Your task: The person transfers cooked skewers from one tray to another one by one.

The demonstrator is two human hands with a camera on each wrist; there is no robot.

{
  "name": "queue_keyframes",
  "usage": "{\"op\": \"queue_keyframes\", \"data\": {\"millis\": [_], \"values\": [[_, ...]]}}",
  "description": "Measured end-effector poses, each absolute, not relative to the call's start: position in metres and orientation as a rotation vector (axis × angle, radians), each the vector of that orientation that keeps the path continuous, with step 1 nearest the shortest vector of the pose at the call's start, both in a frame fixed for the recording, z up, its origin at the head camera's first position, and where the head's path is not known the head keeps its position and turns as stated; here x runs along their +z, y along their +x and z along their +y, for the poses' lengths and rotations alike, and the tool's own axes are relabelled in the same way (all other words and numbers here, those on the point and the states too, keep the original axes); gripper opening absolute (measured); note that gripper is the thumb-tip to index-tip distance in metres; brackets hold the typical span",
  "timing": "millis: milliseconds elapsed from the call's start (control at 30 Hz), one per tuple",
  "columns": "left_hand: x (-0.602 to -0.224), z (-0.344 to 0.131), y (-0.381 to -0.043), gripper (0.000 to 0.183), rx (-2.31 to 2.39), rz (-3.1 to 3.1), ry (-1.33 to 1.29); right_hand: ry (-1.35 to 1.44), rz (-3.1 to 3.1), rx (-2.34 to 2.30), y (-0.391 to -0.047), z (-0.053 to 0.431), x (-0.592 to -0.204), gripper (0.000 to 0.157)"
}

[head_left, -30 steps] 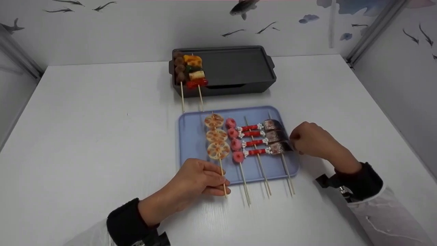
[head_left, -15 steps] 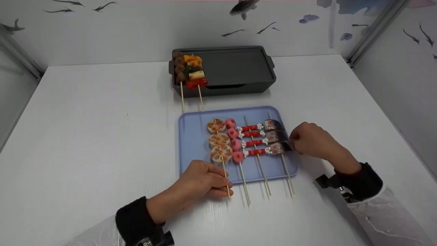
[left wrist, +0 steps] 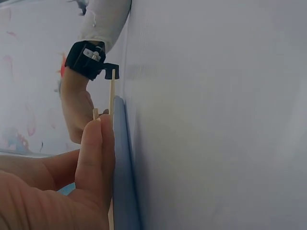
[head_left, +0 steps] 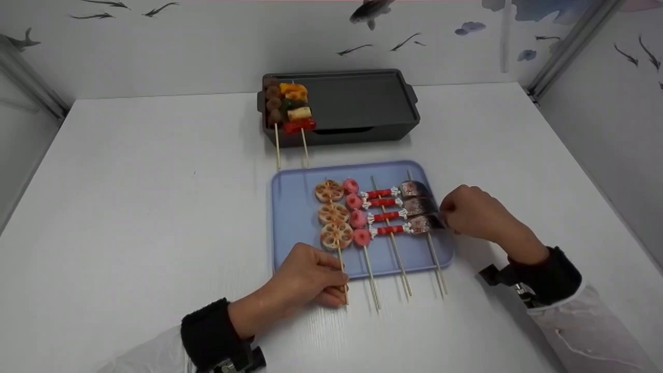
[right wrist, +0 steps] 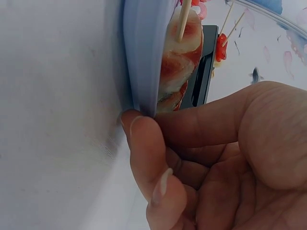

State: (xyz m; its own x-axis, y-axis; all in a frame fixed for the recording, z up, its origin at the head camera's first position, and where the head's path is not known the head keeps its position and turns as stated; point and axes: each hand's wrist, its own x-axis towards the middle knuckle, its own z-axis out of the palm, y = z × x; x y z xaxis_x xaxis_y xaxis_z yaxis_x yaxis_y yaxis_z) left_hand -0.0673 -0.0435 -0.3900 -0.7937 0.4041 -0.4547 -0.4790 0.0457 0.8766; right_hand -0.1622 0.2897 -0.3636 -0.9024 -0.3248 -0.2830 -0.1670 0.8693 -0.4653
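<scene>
Lotus skewer (head_left: 334, 214) apparently in left fingers (head_left: 331, 280)

- Soft, even indoor light washes a white tabletop (head_left: 129, 217), leaving the head view slightly gray.
- Faint, diffuse shadows fall beside the black griddle (head_left: 357, 103) and the right sleeve (head_left: 585, 321).
- A pale sheen streaks the tabletop below the blue tray (head_left: 290, 223).
- Left wrist view: hazy, low contrast, shadow lining the tray.
- Right wrist view: dim edge shadow, the wall (right wrist: 268, 52) softly focused.
</scene>
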Motion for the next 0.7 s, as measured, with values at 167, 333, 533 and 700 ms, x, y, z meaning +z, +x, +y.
{"op": "queue_keyframes", "data": {"millis": [167, 333, 533, 700], "values": [[-0.390, -0.044, -0.068, 0.028, 1.772, 1.760, -0.024, -0.376, 2.688, -0.624, -0.162, 0.290, -0.364, 0.030], [-0.387, -0.044, -0.070, 0.021, 1.727, 1.797, 0.022, -0.374, 2.690, -0.623, -0.162, 0.290, -0.364, 0.030], [-0.371, -0.055, -0.076, 0.019, 1.656, 1.850, 0.098, -0.366, 2.681, -0.622, -0.164, 0.290, -0.363, 0.024], [-0.352, -0.063, -0.084, 0.025, 1.695, 1.942, 0.152, -0.346, 2.678, -0.620, -0.164, 0.290, -0.362, 0.023]]}}
